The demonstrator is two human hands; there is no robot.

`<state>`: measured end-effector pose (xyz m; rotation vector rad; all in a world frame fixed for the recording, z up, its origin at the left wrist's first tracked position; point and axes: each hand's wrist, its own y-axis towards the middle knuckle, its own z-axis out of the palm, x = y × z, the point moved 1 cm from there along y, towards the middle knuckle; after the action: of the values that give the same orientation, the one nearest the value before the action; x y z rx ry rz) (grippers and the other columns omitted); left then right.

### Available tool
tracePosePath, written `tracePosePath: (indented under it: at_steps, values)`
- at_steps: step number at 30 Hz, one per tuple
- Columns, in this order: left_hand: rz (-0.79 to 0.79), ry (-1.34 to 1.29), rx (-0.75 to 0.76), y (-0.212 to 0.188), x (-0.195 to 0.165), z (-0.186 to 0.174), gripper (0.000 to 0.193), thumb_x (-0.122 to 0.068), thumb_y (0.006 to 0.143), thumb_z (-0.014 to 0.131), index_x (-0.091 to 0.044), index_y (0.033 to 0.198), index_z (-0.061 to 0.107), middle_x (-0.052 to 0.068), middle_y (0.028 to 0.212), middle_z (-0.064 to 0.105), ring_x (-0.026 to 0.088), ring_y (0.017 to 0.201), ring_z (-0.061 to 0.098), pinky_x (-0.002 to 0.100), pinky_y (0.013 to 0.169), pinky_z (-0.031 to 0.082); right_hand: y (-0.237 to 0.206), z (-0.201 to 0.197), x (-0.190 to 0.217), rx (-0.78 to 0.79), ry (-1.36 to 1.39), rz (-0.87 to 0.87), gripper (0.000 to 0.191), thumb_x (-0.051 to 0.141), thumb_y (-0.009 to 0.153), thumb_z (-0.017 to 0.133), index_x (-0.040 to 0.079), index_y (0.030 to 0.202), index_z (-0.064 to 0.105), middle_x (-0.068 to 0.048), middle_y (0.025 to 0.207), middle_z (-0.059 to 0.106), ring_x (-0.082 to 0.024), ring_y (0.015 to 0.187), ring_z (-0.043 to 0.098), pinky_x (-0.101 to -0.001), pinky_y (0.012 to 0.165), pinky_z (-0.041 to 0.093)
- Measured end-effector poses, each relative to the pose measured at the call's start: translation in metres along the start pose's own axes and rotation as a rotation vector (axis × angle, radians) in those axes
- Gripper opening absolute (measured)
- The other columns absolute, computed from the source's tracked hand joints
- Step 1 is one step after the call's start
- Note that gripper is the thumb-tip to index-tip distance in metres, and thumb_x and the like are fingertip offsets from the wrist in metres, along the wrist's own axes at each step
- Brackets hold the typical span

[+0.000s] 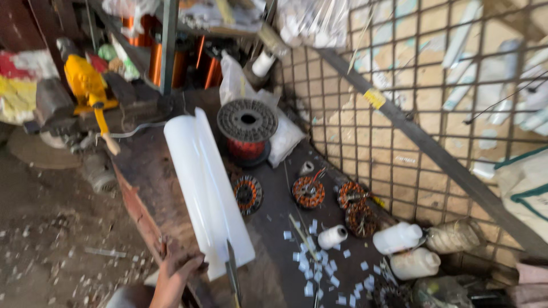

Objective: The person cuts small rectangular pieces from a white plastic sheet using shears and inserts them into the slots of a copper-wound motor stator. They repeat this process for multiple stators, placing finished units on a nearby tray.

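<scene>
Roll of white sheet (206,191): long, loosely rolled, lies slantwise on the dark desk (279,199), its far end pointing toward the red wire spool (247,128) and its near end at the bottom edge of the view.

Left hand (174,279): at the near end of the roll, fingertips touching or just beside its lower left corner. Fingers look loosely stretched; whether they grip the sheet cannot be told, the frame being blurred.

Right hand: out of view.

Scissors (232,274): dark blades lie over the near end of the roll, just right of the hand; the handles run out of frame.

Right of the roll, on the desk:
- three wound copper coils with orange cores (309,192), one close beside the roll, the others further right
- small white thread spool (332,236), lying on its side
- scattered white paper scraps (315,268), near the roll's lower end
- two white plastic bottles (398,238), lying down, well right of the roll

Beyond the roll's far end: white plastic bag (282,137) behind the red spool.

Left of the roll's far end: yellow tool (87,85) on a cluttered ledge.

Right of everything: wire mesh wall (434,114).
</scene>
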<state>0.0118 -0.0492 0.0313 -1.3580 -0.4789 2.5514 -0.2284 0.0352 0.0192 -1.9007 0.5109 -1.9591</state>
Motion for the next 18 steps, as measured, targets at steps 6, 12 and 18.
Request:
tracePosePath:
  at_steps: [6,12,18]
  values:
    - [0.199,0.014,0.060,-0.025,0.004,0.007,0.030,0.004,0.083,0.069,-0.007,0.108,0.058,0.006,0.094,0.071,0.014,0.082,0.071,0.030,0.069,0.061,-0.072,0.004,-0.013,0.187,-0.003,-0.006,0.027,0.023,0.095,0.075,0.004,0.082,0.063,0.002,0.059,0.055,-0.007,0.049,0.047,-0.0249,0.044,0.034]
    - [0.142,0.252,0.112,-0.031,0.012,0.007,0.018,0.003,0.091,0.074,0.005,0.109,0.076,0.011,0.092,0.076,0.014,0.081,0.070,0.028,0.075,0.057,-0.082,0.019,0.006,0.172,0.042,0.079,0.025,0.019,0.094,0.073,0.007,0.076,0.059,0.004,0.055,0.051,-0.005,0.042,0.040,-0.0239,0.039,0.028]
    - [0.080,0.136,0.105,-0.023,0.009,0.010,0.022,0.001,0.092,0.068,0.001,0.113,0.073,0.008,0.100,0.077,0.018,0.083,0.075,0.028,0.073,0.062,-0.078,0.020,-0.001,0.208,-0.015,0.002,0.024,0.019,0.096,0.074,0.005,0.080,0.062,0.004,0.061,0.054,-0.004,0.050,0.044,-0.0231,0.045,0.032]
